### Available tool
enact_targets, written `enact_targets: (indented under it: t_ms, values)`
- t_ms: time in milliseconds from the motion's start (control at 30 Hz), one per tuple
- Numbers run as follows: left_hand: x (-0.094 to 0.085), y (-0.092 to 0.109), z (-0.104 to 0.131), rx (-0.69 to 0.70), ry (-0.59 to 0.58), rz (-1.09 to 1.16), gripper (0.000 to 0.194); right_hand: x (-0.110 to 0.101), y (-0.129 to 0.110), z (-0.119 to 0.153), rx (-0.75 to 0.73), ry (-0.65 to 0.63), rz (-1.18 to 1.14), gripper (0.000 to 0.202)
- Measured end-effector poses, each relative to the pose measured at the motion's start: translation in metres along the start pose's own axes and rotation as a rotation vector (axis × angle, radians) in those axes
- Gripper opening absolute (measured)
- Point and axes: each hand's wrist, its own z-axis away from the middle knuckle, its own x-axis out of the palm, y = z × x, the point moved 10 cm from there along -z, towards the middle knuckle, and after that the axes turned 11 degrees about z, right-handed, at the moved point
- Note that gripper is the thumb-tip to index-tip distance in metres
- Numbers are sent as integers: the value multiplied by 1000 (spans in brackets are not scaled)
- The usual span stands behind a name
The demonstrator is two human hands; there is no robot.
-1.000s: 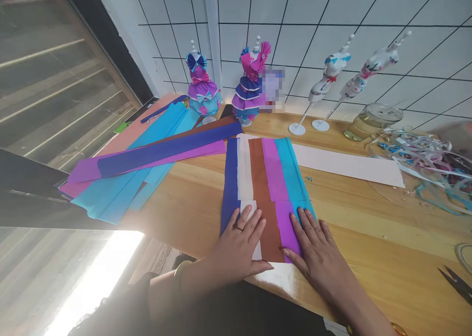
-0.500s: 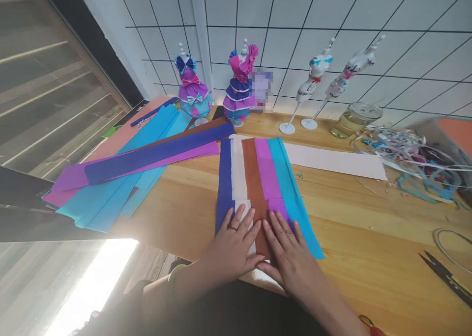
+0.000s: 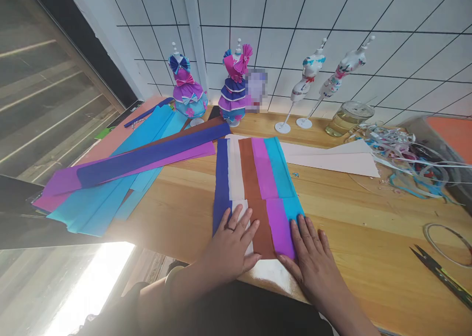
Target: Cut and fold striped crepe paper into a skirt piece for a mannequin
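Strips of crepe paper lie side by side on the wooden table: a dark blue strip [image 3: 221, 179], a white strip [image 3: 235, 176], a brown strip [image 3: 252, 179], a purple strip [image 3: 266, 174] and a light blue strip [image 3: 282, 174]. A crosswise crease or edge runs over them near the middle. My left hand [image 3: 232, 242] rests flat on the lower dark blue and white parts, fingers spread. Over the lower right corner lies my right hand [image 3: 313, 252], palm down and fingers extended, on the light blue strip and the purple strip's edge.
More coloured paper strips [image 3: 147, 154] are heaped at the left. Two dressed mini mannequins [image 3: 190, 95] and two bare ones [image 3: 309, 75] stand along the wall. A glass of liquid [image 3: 348, 119], tangled ribbons [image 3: 401, 149] and thread snips [image 3: 438, 272] are on the right.
My right hand has slid right, from the brown and purple strips to the light blue one. My left hand stays in place. The white paper behind at the right now shows a raised flap.
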Motion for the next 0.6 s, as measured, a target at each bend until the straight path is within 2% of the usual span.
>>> enact_targets:
  t_ms: [133,200,300,400,500,600]
  values:
    - [0,0,0,-5,-10,5,64,-6,3,0,7,38,6,79]
    - [1,0,0,-6,-8,4,64,-15,-5,-4,-36,59,-7,79]
    - [2,0,0,-3,-3,-2,64,-24,-32,-6,-225,42,-49,80]
    - [2,0,-1,3,0,-11,64,-26,-56,-1,-385,17,-62,75]
    - [2,0,-1,0,-2,-16,64,-20,-57,7,-386,10,-47,71]
    - [2,0,-1,-2,1,-22,65,-15,-44,13,-317,-3,-26,77]
